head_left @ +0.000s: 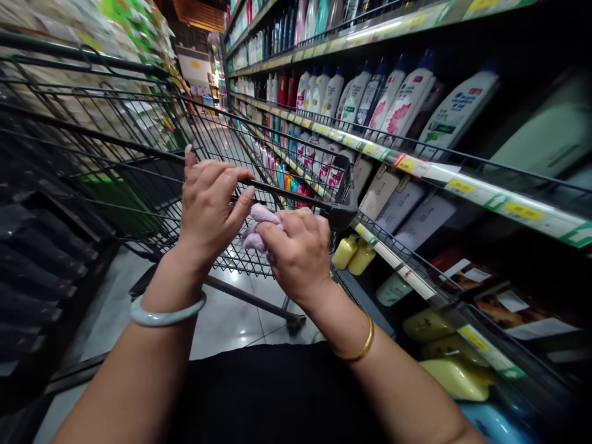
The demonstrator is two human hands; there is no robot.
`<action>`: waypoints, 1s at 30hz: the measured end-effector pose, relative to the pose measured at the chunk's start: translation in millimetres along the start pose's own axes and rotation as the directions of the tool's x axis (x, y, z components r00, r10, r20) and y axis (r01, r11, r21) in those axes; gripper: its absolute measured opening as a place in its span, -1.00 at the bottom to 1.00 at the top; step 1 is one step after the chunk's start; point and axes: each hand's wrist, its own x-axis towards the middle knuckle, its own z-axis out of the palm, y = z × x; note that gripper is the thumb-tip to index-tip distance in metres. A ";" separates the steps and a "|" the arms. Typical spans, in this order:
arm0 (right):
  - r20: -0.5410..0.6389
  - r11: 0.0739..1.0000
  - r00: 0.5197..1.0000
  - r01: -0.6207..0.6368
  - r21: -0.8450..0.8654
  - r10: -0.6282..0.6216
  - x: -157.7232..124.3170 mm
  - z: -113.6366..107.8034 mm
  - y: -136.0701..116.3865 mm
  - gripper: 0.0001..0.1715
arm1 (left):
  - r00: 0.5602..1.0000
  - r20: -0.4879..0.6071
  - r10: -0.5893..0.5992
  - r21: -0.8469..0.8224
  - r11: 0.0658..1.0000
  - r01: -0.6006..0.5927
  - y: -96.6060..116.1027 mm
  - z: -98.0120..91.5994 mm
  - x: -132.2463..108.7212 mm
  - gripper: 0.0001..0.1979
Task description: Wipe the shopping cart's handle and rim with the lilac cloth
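A right hand (300,259) grips a bunched lilac cloth (264,214) just beside the handle bar (296,196) of a shopping cart (245,295); the left hand (208,209) lies over the bar, though whether its fingers close around it cannot be told. The step appears to be wiping the bar; the next move calls for keeping the cloth bunched against it. Bottles (407,102) line the shelves (485,196) at right.

White bottles (409,100) stand in row at right; yellow price labels (522,210) line shelf rail (554,222); yellow bottles (362,259) sit lower; floor (222,327) is tiled.
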 end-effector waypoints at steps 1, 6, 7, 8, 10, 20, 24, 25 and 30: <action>-0.004 1.000 1.000 -0.004 -0.006 0.004 -0.4 -0.4 -0.6 -0.79 | 1.000 -0.006 -0.011 0.003 1.000 0.011 -2.1 -0.9 -0.4 -0.73; 0.096 0.994 0.990 0.097 0.052 -0.102 -7.2 3.0 -16.0 -0.74 | 0.997 -0.018 -0.078 -0.006 0.997 0.078 -10.5 -10.3 -1.8 -0.59; 0.091 0.992 0.990 0.106 0.062 -0.111 -6.8 0.9 -18.2 -0.73 | 0.996 -0.006 -0.091 -0.012 0.996 0.090 -11.9 -13.2 -1.7 -0.55; 0.074 0.993 0.991 0.105 0.062 -0.109 -5.5 -2.6 -19.5 -0.73 | 0.995 0.006 -0.103 -0.020 0.994 0.103 -13.3 -16.4 -1.5 -0.52; 0.035 0.995 0.996 0.085 0.049 -0.087 -2.2 -10.9 -20.3 -0.73 | 0.990 0.010 -0.137 -0.031 0.990 0.137 -14.9 -23.0 -0.9 -0.47; 0.154 0.954 0.946 0.267 0.133 -0.286 -25.8 8.2 -40.1 -0.77 | 0.994 0.104 -0.032 -0.168 0.985 0.049 21.9 -46.2 8.3 -0.58; 0.068 0.977 0.978 0.187 0.105 -0.195 -14.7 -9.3 -35.6 -0.77 | 0.990 0.129 0.055 -0.152 0.988 -0.036 41.8 -46.7 9.3 -0.67; 0.065 0.980 0.981 0.174 0.094 -0.181 -13.1 -11.0 -35.2 -0.79 | 0.988 0.141 0.064 -0.149 0.988 -0.043 44.7 -45.7 9.0 -0.67; 0.194 0.962 0.946 0.236 0.141 -0.260 -23.3 4.9 -44.9 -0.79 | 0.977 0.206 0.053 -0.104 0.994 -0.032 44.6 -36.2 8.2 -0.65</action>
